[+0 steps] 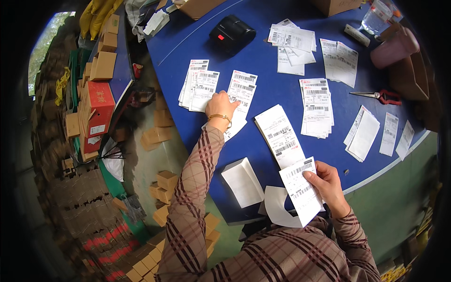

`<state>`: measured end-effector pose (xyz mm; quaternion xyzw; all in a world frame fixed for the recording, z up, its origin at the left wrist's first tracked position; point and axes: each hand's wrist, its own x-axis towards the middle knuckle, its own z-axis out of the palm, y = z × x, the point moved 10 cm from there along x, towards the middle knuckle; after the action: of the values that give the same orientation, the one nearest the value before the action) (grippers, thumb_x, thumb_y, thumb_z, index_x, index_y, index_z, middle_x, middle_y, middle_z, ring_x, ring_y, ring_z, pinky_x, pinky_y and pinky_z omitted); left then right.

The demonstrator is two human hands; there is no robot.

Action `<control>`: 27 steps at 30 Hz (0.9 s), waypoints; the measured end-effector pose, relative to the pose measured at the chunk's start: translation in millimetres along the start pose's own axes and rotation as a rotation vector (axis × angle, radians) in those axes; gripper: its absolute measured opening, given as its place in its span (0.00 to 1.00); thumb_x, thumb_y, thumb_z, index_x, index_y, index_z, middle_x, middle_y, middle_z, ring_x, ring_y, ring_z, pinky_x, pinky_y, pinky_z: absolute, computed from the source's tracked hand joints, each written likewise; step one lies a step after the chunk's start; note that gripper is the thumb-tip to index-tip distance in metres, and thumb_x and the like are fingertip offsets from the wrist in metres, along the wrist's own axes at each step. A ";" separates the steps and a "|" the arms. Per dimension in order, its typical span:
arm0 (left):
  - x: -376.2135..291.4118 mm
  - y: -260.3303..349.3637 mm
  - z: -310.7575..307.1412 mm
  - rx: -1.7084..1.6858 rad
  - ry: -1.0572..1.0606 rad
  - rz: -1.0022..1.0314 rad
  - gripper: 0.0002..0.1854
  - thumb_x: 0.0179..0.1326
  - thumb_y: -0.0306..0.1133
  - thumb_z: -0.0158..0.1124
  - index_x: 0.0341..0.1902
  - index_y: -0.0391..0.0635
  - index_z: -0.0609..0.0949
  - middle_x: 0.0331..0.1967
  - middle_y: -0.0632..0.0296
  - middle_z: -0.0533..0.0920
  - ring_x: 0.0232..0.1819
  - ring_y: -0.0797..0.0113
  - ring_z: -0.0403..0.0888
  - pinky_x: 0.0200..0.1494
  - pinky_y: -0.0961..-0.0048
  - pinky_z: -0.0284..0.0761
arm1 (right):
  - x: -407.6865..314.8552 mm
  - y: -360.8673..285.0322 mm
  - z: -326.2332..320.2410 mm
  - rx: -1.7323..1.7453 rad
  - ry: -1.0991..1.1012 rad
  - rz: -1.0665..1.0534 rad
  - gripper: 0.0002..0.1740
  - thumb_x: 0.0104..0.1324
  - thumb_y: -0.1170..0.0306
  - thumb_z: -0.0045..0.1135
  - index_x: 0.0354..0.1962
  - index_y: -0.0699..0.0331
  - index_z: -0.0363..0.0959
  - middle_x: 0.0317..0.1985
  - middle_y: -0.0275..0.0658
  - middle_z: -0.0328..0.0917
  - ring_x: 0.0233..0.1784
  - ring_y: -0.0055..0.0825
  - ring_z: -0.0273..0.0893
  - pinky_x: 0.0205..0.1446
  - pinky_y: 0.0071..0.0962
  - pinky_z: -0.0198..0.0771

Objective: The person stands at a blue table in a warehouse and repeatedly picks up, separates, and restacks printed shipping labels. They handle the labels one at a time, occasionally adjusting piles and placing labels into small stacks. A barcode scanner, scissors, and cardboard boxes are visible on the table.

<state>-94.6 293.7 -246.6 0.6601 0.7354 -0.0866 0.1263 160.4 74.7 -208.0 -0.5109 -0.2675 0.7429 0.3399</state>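
Observation:
My right hand (327, 183) pinches a printed shipping label (299, 188) by its edge, thumb on top. A curled white paper strip (276, 204) hangs beside that label near my body. My left hand (222, 108), with a bracelet at the wrist, rests over two fanned groups of labels. One label group (204, 86) lies to its left, the other label group (242, 91) to its right. Its fingertips are partly hidden, so whether they grip a sheet is unclear. A thick label stack (280, 137) lies between my hands, and a folded blank stack (243, 181) sits below it.
On the blue table (260, 60) are a black label printer (232, 33), several more label piles (316, 107), red-handled scissors (382, 96), a pink cup (394, 47) and a clear plastic bottle (376, 17). Cardboard boxes (103, 66) stand left, with others on the floor.

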 end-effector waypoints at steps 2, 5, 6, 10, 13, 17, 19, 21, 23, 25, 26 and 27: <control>0.0 -3.9 5.7 -0.070 -0.011 -0.032 0.26 0.42 0.49 0.70 0.36 0.38 0.78 0.29 0.50 0.80 0.33 0.55 0.80 0.35 0.67 0.75 | 0.4 3.7 -2.8 -0.012 0.012 0.025 0.13 0.63 0.67 0.55 0.35 0.72 0.72 0.29 0.36 0.77 0.28 0.13 0.72 0.30 0.14 0.67; 0.1 -9.8 6.3 -0.134 0.006 -0.050 0.25 0.40 0.47 0.72 0.34 0.38 0.78 0.27 0.52 0.80 0.31 0.58 0.79 0.34 0.69 0.75 | 1.5 6.6 -1.4 0.025 0.013 0.022 0.12 0.62 0.67 0.55 0.35 0.72 0.72 0.28 0.35 0.77 0.27 0.13 0.72 0.29 0.14 0.67; 0.2 -11.2 5.8 -0.163 0.011 -0.057 0.25 0.40 0.46 0.73 0.33 0.38 0.77 0.26 0.53 0.80 0.30 0.59 0.79 0.33 0.69 0.74 | 1.7 4.9 0.9 0.045 -0.002 -0.003 0.12 0.62 0.67 0.55 0.34 0.71 0.72 0.28 0.35 0.78 0.27 0.13 0.72 0.29 0.14 0.67; 0.0 -14.2 7.5 -0.255 -0.003 -0.083 0.21 0.39 0.41 0.74 0.30 0.40 0.75 0.26 0.54 0.80 0.29 0.56 0.79 0.33 0.66 0.74 | 2.6 3.5 2.4 0.052 -0.001 -0.025 0.13 0.62 0.67 0.55 0.34 0.71 0.72 0.28 0.35 0.78 0.28 0.13 0.72 0.30 0.14 0.67; -1.5 -12.7 7.5 -0.291 0.041 -0.079 0.20 0.39 0.39 0.74 0.28 0.41 0.73 0.25 0.55 0.80 0.28 0.56 0.79 0.32 0.66 0.74 | 2.7 3.1 1.9 0.030 -0.014 -0.009 0.13 0.62 0.67 0.56 0.35 0.72 0.72 0.29 0.35 0.77 0.28 0.13 0.72 0.30 0.15 0.66; -1.3 -19.4 4.3 -0.460 0.087 -0.063 0.18 0.39 0.36 0.74 0.28 0.40 0.75 0.23 0.58 0.80 0.25 0.63 0.78 0.28 0.71 0.73 | 1.4 1.9 -0.8 0.003 -0.008 -0.007 0.13 0.62 0.67 0.55 0.35 0.71 0.72 0.28 0.34 0.77 0.28 0.12 0.71 0.30 0.14 0.66; -0.6 -36.8 -5.3 -0.659 0.071 -0.072 0.16 0.39 0.34 0.74 0.27 0.39 0.76 0.22 0.59 0.80 0.24 0.68 0.78 0.27 0.74 0.72 | 0.5 -0.8 -2.4 0.013 -0.002 -0.035 0.12 0.62 0.67 0.55 0.34 0.71 0.72 0.28 0.34 0.77 0.27 0.12 0.71 0.29 0.14 0.66; -1.5 -54.5 -17.3 -0.984 -0.024 -0.046 0.09 0.46 0.23 0.68 0.32 0.34 0.79 0.27 0.59 0.82 0.27 0.75 0.78 0.29 0.80 0.73 | 0.0 -0.2 -3.7 0.013 0.003 -0.035 0.12 0.63 0.67 0.55 0.34 0.71 0.72 0.27 0.34 0.77 0.27 0.12 0.71 0.29 0.14 0.65; -7.7 -75.7 -33.4 -1.260 -0.055 -0.064 0.14 0.51 0.19 0.63 0.42 0.30 0.77 0.38 0.53 0.81 0.35 0.68 0.80 0.38 0.76 0.77 | 0.6 2.5 -4.9 -0.003 0.013 -0.014 0.12 0.63 0.67 0.55 0.34 0.71 0.72 0.27 0.34 0.77 0.26 0.12 0.71 0.28 0.14 0.65; -13.5 -91.5 -45.4 -1.341 -0.111 -0.087 0.14 0.51 0.20 0.63 0.43 0.30 0.77 0.38 0.53 0.81 0.36 0.68 0.81 0.40 0.75 0.77 | 1.7 2.3 -1.9 0.027 -0.005 -0.024 0.12 0.63 0.67 0.55 0.34 0.71 0.72 0.27 0.34 0.77 0.26 0.12 0.71 0.28 0.14 0.65; -16.1 -98.9 -50.8 -1.314 -0.104 -0.101 0.14 0.52 0.20 0.63 0.43 0.30 0.77 0.39 0.53 0.81 0.36 0.68 0.80 0.40 0.75 0.77 | 2.4 2.9 -0.3 0.030 -0.013 -0.022 0.12 0.63 0.67 0.55 0.34 0.71 0.72 0.27 0.34 0.77 0.26 0.12 0.71 0.28 0.14 0.65; -18.3 -102.8 -54.3 -1.320 -0.112 -0.102 0.14 0.52 0.20 0.62 0.44 0.30 0.77 0.40 0.53 0.81 0.37 0.67 0.80 0.41 0.75 0.76 | 2.8 4.8 0.1 0.020 -0.010 -0.003 0.12 0.63 0.67 0.55 0.34 0.71 0.72 0.27 0.34 0.77 0.26 0.12 0.71 0.28 0.14 0.65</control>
<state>-198.7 280.6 -193.4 0.4029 0.6568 0.3419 0.5380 158.6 73.8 -213.2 -0.5034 -0.2623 0.7476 0.3448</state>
